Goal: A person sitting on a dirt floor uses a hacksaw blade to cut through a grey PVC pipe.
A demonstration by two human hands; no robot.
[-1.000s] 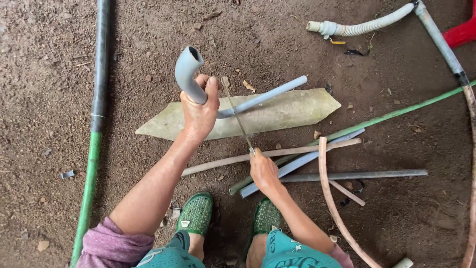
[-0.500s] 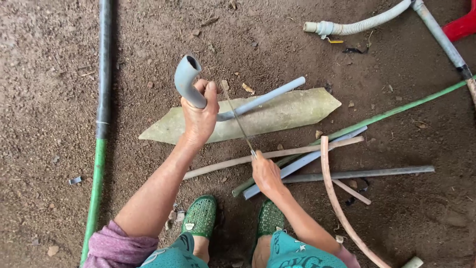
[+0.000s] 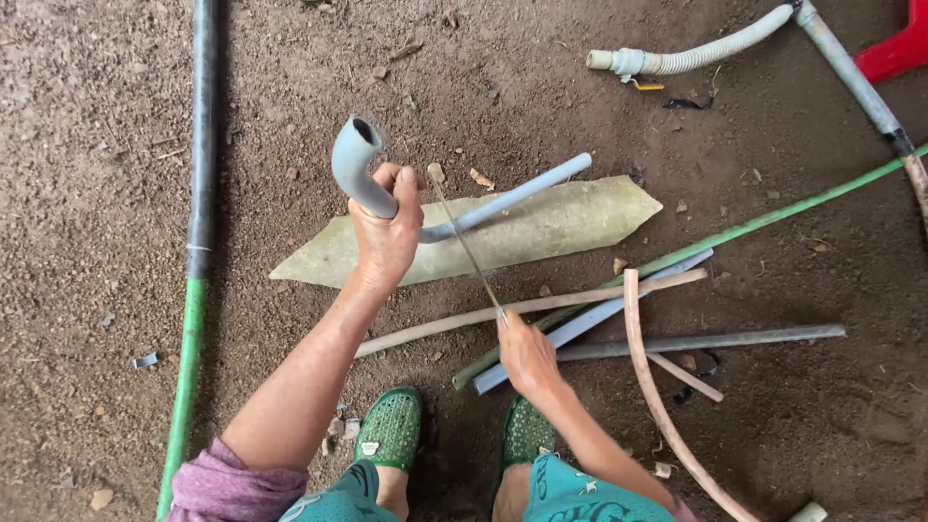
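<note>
My left hand [image 3: 387,232] grips a grey plastic pipe [image 3: 353,164] with a curved, open upper end; the pipe runs on to the right over a pale flat slab [image 3: 570,224] on the ground. In my right hand [image 3: 527,356] is the lower end of a thin saw blade [image 3: 466,246]. The blade slants up and to the left, and its far end meets the pipe just beside my left thumb. Both hands are above my feet in green perforated shoes [image 3: 387,427].
A long black and green pole [image 3: 198,251] lies on the dirt at the left. Several loose pipes and rods [image 3: 677,340] are piled at the right, with a green rod [image 3: 773,220], a white corrugated hose [image 3: 696,53] and a red object [image 3: 899,48] at the top right.
The hands, pipe and blade keep the same pose. Only the view has shifted slightly.
</note>
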